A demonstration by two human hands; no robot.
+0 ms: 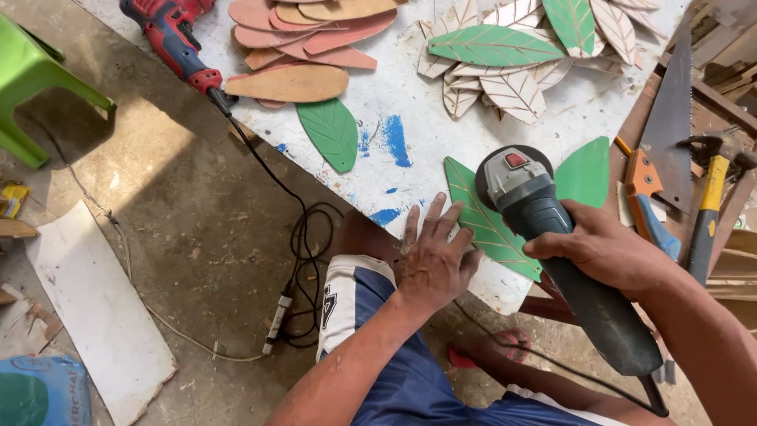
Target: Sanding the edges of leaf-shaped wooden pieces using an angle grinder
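My right hand (599, 248) grips a dark grey angle grinder (552, 237) whose disc sits over a green wooden leaf (482, 217) at the front edge of the white table (410, 170). Flat on the table edge, my left hand (432, 260) presses with spread fingers on the leaf's near end. Another green leaf piece (585, 172) lies just right of the grinder head. The grinder's black cable runs down past my knee.
Piles of pink wooden leaves (307, 35) and pale and green carved leaves (505, 55) cover the table's far side. One green leaf (333, 130) lies alone. A red power tool (169, 35) hangs off the left edge. Handsaw (670, 126), hammer (710, 197), green stool (31, 79).
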